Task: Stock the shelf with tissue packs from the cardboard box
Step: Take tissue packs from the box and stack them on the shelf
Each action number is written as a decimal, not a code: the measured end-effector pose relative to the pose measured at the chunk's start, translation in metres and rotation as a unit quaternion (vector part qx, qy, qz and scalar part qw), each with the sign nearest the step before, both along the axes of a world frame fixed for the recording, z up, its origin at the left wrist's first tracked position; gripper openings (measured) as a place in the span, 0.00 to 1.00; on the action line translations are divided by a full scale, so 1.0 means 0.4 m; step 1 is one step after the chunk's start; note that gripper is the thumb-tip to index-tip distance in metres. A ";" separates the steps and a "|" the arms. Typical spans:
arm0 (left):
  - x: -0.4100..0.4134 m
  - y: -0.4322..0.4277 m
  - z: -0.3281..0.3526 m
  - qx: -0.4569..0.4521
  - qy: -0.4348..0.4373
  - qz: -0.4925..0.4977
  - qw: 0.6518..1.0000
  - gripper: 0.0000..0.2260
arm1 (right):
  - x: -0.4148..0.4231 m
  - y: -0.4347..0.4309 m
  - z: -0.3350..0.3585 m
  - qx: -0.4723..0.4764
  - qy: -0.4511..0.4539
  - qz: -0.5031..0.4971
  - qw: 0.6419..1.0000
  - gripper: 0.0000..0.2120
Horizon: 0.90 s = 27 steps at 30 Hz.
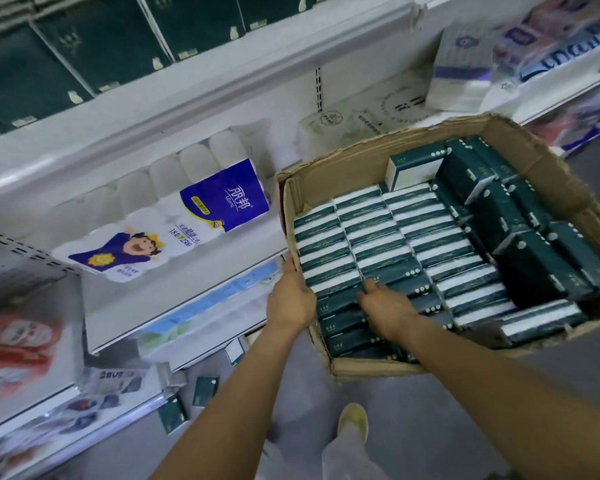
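A large open cardboard box (548, 168) sits at the right, filled with dark green tissue packs (378, 244) in neat rows; more packs lie loose and tilted on its right side. My left hand (288, 299) grips the box's left wall near its front corner. My right hand (385, 306) is inside the box with its fingers curled down over a green pack in the front rows. The top shelf (174, 95) at upper left holds rows of the same dark green packs (94, 39).
White shelves run along the left. A purple-and-white toilet roll bundle (174, 220) lies on the middle shelf beside the box. Other paper goods fill the lower shelves and the far right shelf. Three green packs (205, 391) lie on the grey floor near my shoe (354, 420).
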State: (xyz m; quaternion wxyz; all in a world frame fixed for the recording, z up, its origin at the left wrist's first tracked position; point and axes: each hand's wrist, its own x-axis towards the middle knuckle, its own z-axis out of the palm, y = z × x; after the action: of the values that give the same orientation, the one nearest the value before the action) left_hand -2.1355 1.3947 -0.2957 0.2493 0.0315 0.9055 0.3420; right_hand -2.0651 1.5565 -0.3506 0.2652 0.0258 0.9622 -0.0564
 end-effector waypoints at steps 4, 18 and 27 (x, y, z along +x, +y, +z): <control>0.003 -0.005 -0.006 0.002 0.002 0.003 1.000 0.28 | -0.007 -0.010 -0.010 0.042 -0.013 0.018 0.999 0.19; 0.006 -0.013 0.020 0.101 -0.024 0.025 0.994 0.26 | 0.000 0.094 0.086 -0.301 0.087 -0.245 0.918 0.08; -0.020 -0.013 0.085 0.158 0.124 0.161 0.966 0.11 | -0.011 0.064 0.186 -0.435 0.240 -0.385 0.778 0.04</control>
State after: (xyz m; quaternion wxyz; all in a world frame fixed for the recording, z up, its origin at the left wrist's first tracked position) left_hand -2.1435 1.3895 -0.2616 0.0683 -0.0331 0.8568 0.5100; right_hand -2.0696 1.5822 -0.2763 -0.0354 0.2622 0.7776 -0.5704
